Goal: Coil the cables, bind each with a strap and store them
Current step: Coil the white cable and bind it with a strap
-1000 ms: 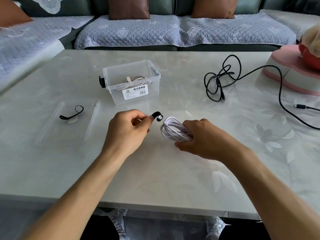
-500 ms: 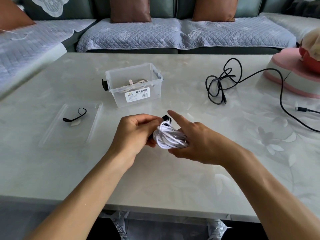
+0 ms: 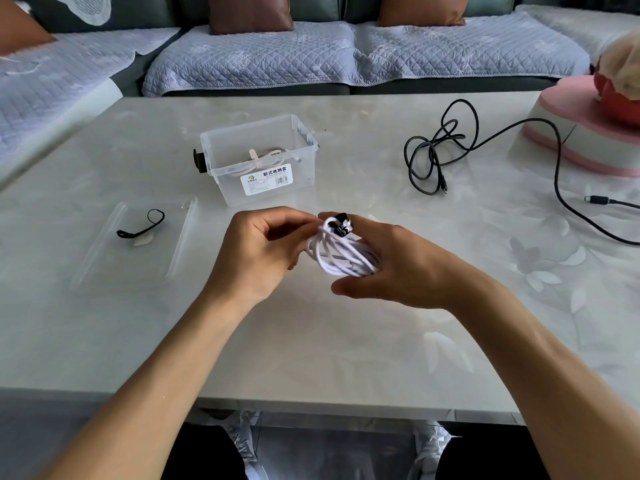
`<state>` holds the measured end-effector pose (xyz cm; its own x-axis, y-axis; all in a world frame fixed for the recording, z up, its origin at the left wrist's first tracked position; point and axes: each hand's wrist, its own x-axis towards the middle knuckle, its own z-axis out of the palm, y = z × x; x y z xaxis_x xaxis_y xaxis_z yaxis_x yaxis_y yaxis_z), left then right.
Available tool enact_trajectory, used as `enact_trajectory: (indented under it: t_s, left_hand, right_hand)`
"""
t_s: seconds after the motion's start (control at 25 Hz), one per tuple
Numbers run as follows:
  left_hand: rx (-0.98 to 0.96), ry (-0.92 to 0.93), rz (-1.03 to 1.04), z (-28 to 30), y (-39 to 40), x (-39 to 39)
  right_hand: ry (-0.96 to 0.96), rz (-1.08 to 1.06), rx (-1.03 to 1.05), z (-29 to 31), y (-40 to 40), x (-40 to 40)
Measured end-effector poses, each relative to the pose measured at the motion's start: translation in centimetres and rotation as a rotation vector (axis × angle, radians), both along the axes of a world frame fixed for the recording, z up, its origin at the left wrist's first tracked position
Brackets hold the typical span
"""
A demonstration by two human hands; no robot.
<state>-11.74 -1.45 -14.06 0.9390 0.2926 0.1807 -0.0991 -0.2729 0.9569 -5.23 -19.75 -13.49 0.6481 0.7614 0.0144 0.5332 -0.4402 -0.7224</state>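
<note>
Holding a coiled white cable (image 3: pixel 341 252) above the middle of the table (image 3: pixel 311 341), the right hand (image 3: pixel 398 268) cradles the bundle with thumb below and fingers curled behind it, while the left hand (image 3: pixel 256 251) has its fingers curled in against the coil's left end, where a black strap (image 3: pixel 341 225) sits on top of the loops; whether the left fingertips pinch the strap itself I cannot tell. Bare tabletop lies between the hands and the near edge, and the far edge runs along the sofa (image 3: pixel 346 57). Three cables show: the white one in hand, one pale cable inside the clear storage box (image 3: pixel 259 161) just beyond the hands, and one loose black cable (image 3: pixel 436 150) sprawled to the right, trailing past a pink stand (image 3: pixel 581 133). Two straps show: the one on the coil and a second black strap (image 3: pixel 142 226) lying on the box's clear lid (image 3: pixel 131 244) at left.
</note>
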Motion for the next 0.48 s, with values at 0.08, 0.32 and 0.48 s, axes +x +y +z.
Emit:
enact_trajectory:
  t_s: [0.08, 0.32, 0.48]
  left_hand:
    - [0.026, 0.020, -0.002, 0.1, -0.3, -0.1]
    - [0.083, 0.026, 0.036, 0.1, -1.3, -0.5]
    - [0.070, 0.051, 0.028, 0.1, -1.5, -0.6]
  right_hand:
    - [0.122, -0.002, 0.093, 0.3, 0.1, -0.2]
    - [0.219, -0.033, 0.207, 0.6, 0.4, -0.4]
    - [0.329, -0.090, 0.255, 0.2, 0.5, -0.1]
